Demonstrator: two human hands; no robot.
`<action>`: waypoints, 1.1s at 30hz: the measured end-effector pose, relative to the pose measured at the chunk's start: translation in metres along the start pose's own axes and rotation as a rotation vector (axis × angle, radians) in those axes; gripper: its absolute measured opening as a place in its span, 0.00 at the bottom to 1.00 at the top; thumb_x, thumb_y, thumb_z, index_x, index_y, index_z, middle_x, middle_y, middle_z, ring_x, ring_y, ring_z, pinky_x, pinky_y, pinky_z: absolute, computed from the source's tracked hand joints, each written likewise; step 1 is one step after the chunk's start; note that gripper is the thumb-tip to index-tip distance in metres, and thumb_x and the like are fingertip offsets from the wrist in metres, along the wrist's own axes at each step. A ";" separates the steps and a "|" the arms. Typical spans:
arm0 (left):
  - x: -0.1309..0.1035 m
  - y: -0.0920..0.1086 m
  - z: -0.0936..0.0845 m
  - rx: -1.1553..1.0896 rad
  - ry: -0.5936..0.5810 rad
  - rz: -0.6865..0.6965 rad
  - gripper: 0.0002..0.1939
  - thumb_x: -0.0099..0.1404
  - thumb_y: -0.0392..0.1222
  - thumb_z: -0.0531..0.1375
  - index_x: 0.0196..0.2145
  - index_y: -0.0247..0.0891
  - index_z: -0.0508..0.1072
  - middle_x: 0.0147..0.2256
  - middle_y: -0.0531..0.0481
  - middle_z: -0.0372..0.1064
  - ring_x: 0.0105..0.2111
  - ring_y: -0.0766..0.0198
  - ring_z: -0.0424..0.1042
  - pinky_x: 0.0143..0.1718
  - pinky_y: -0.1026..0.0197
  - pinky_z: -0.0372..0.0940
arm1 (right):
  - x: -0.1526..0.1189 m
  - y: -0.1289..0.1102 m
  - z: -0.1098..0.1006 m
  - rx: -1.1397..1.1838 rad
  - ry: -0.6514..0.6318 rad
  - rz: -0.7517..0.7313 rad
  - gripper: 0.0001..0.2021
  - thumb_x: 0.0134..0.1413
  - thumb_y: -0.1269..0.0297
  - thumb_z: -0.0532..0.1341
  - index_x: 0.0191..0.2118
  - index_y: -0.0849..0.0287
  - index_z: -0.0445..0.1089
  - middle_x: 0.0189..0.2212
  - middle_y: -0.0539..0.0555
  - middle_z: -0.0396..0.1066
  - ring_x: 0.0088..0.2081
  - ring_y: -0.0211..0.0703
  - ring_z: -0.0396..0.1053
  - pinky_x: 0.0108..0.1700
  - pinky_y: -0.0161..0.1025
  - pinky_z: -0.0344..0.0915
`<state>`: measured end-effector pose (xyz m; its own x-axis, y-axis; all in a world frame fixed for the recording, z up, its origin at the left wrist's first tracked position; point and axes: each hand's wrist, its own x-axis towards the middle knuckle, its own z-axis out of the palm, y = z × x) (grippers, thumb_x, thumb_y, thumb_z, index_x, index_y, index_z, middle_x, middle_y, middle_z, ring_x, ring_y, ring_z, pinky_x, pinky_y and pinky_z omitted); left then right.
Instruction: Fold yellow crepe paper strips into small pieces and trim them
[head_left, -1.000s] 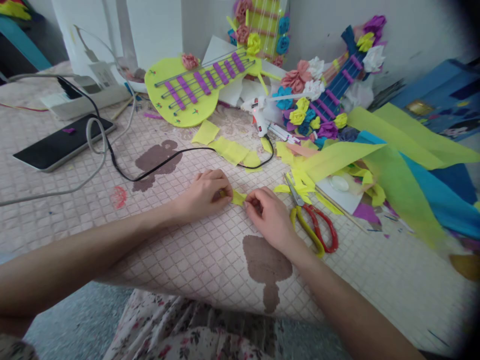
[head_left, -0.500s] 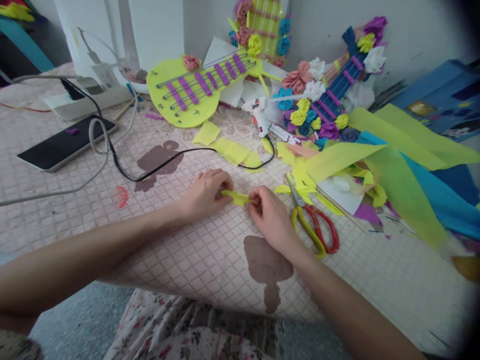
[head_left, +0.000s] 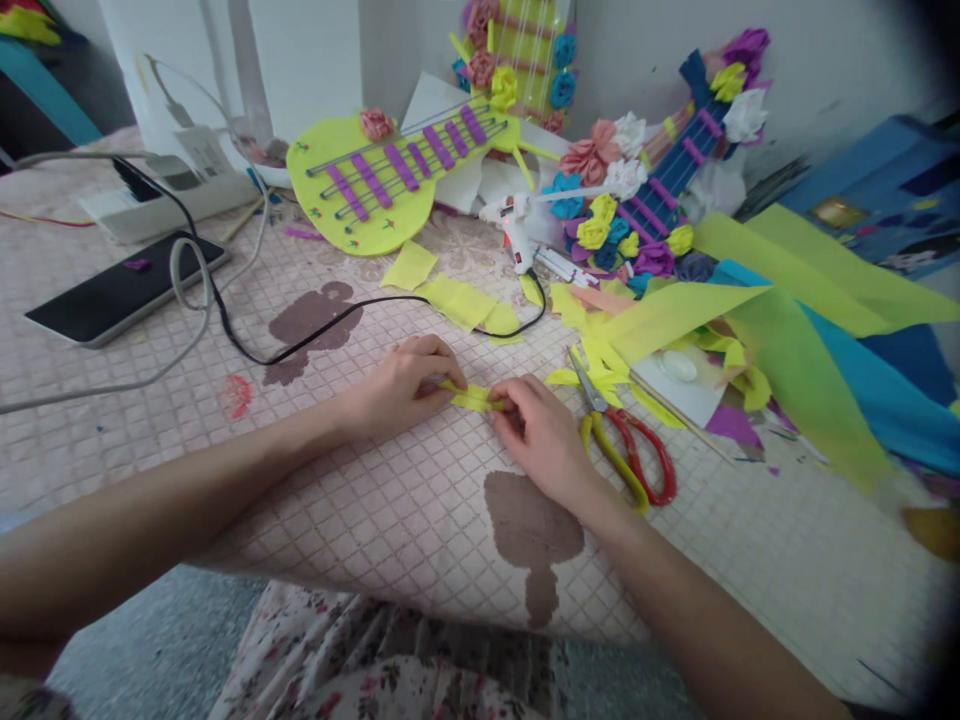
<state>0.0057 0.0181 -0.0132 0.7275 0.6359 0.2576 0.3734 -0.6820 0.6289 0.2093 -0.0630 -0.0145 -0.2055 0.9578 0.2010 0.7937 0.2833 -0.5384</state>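
Your left hand (head_left: 416, 385) and right hand (head_left: 536, 425) pinch the yellow strip (head_left: 474, 399); overpulling could tear it. Scissors (head_left: 598, 402) at three o'clock.

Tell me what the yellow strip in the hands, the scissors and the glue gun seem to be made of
Strip: thin, matte paper or fabric, judging by its soft creases; I can't tell which. Scissors: blades probably metal, being grey with a slight sheen; handles likely plastic, from their smooth, solid red and yellow. Glue gun: likely hard plastic, from its smooth white body.
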 end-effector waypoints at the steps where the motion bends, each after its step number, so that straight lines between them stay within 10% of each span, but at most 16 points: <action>1: 0.000 0.000 0.000 0.001 0.000 0.004 0.08 0.62 0.34 0.56 0.38 0.38 0.74 0.40 0.46 0.65 0.43 0.59 0.66 0.45 0.55 0.64 | 0.000 0.000 0.000 0.009 -0.002 0.004 0.05 0.56 0.70 0.56 0.39 0.57 0.64 0.35 0.54 0.66 0.36 0.43 0.67 0.38 0.41 0.64; 33: -0.002 -0.001 0.001 0.039 0.006 -0.022 0.03 0.59 0.36 0.60 0.28 0.35 0.69 0.39 0.47 0.66 0.41 0.59 0.66 0.42 0.56 0.63 | 0.002 -0.001 -0.002 0.061 0.013 0.065 0.04 0.52 0.71 0.59 0.31 0.57 0.62 0.31 0.51 0.64 0.33 0.40 0.65 0.34 0.38 0.61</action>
<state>0.0043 0.0171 -0.0150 0.7156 0.6529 0.2481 0.4115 -0.6812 0.6055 0.2091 -0.0612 -0.0118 -0.1473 0.9736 0.1743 0.7686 0.2236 -0.5994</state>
